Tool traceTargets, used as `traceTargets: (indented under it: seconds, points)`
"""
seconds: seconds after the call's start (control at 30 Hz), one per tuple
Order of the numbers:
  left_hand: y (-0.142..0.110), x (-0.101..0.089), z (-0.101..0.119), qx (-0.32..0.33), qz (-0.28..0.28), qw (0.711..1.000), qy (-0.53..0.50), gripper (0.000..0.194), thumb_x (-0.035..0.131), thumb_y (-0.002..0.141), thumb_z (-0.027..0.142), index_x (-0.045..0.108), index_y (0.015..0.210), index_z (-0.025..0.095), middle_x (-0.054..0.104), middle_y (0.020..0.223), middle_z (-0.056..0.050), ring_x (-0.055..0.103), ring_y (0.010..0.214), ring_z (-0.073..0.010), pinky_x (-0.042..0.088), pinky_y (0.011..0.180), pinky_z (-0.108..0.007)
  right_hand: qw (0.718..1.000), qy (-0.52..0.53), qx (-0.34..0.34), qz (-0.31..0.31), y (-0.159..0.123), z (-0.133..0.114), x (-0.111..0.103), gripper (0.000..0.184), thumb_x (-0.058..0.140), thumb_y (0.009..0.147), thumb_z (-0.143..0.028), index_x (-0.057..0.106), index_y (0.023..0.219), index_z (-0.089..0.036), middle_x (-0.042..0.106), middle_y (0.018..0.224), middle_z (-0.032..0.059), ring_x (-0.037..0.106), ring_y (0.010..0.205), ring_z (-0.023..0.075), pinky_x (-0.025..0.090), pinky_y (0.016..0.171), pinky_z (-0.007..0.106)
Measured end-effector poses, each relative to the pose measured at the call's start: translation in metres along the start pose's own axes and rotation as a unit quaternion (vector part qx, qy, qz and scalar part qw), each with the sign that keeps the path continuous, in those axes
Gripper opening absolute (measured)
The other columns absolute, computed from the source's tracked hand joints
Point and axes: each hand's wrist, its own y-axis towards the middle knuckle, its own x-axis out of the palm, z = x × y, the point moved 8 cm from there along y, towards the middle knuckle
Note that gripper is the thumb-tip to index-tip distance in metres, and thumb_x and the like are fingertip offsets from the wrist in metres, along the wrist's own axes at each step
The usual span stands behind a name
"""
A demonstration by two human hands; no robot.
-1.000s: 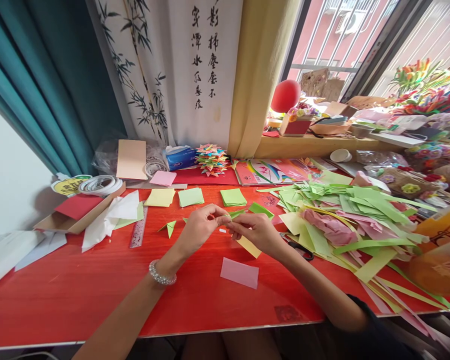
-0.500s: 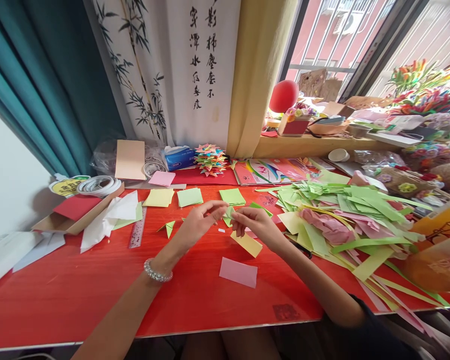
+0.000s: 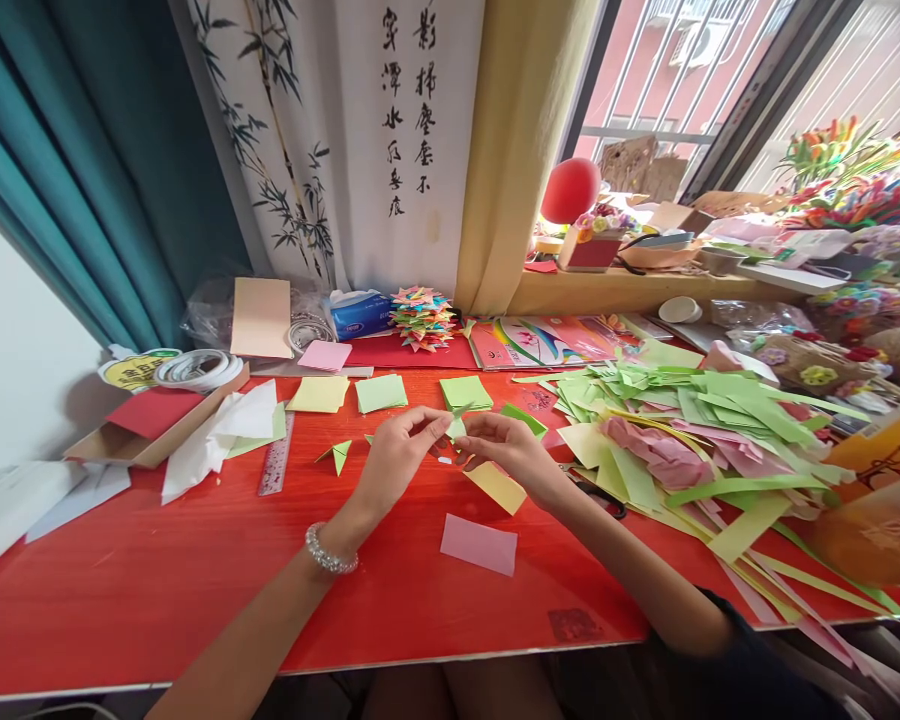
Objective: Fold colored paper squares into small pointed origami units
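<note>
A small piece of folded green paper (image 3: 457,425) is held up over the table between my two hands. My left hand (image 3: 405,450) pinches it from the left between thumb and fingers. From the other side my right hand (image 3: 511,450) has curled fingers at its lower right edge; its fingertips partly hide the contact. A white scrap (image 3: 445,461) lies beneath the hands. By my right hand are a yellow sheet (image 3: 497,487) and a green folded piece (image 3: 525,420). Nearer me lies a pink paper rectangle (image 3: 478,545). A folded yellow-green piece (image 3: 337,456) rests left of my left hand.
Square paper stacks in yellow (image 3: 319,394), pale green (image 3: 382,394) and bright green (image 3: 466,393) line the back. A clear ruler (image 3: 276,462) lies left. Dark-handled scissors (image 3: 604,497) sit by a large heap of paper strips (image 3: 690,420) on the right.
My left hand has shifted slightly to the right and turned, and the green paper now shows a point above the fingers. My right hand has dropped a little, its fingers looser.
</note>
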Motion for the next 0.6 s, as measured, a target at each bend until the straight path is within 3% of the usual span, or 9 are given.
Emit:
traceTargets:
  seconds: [0.2, 0.3, 0.43, 0.6]
  points:
    - [0.0, -0.001, 0.001, 0.009, 0.012, 0.999, 0.042, 0.022, 0.052, 0.079, 0.039, 0.061, 0.081, 0.019, 0.064, 0.078, -0.001, 0.057, 0.07, -0.0145, 0.044, 0.067, -0.024, 1.0, -0.014, -0.006, 0.011, 0.001, 0.001, -0.002, 0.019, 0.062, 0.073, -0.032, 0.059, 0.08, -0.014, 0.059, 0.069, 0.0005, 0.061, 0.061, 0.012, 0.052, 0.061, 0.026]
    - [0.001, 0.001, 0.0, 0.006, -0.001, 1.0, 0.019, 0.021, 0.053, 0.078, 0.037, 0.063, 0.081, 0.019, 0.063, 0.076, 0.0, 0.056, 0.071, -0.0141, 0.044, 0.068, -0.024, 0.999, -0.02, 0.003, 0.028, 0.001, 0.002, -0.005, 0.021, 0.062, 0.073, -0.033, 0.061, 0.082, -0.014, 0.061, 0.075, 0.0016, 0.062, 0.063, 0.0124, 0.053, 0.063, 0.027]
    - [0.001, 0.004, -0.009, -0.03, -0.013, 0.999, -0.042, 0.021, 0.055, 0.077, 0.035, 0.065, 0.08, 0.017, 0.062, 0.073, -0.001, 0.054, 0.07, -0.0136, 0.043, 0.067, -0.024, 0.999, -0.041, 0.031, 0.007, -0.001, 0.008, -0.003, 0.024, 0.059, 0.075, -0.037, 0.063, 0.084, -0.014, 0.064, 0.074, 0.003, 0.066, 0.067, 0.0167, 0.053, 0.068, 0.03]
    - [0.002, 0.009, -0.013, -0.065, -0.049, 0.991, -0.11, 0.017, 0.06, 0.074, 0.031, 0.067, 0.083, 0.017, 0.063, 0.077, -0.001, 0.054, 0.073, -0.0128, 0.044, 0.068, -0.024, 0.982, -0.171, -0.049, 0.058, -0.004, -0.004, -0.007, 0.018, 0.055, 0.078, -0.034, 0.063, 0.077, -0.017, 0.063, 0.067, 0.0021, 0.065, 0.063, 0.0172, 0.051, 0.062, 0.028]
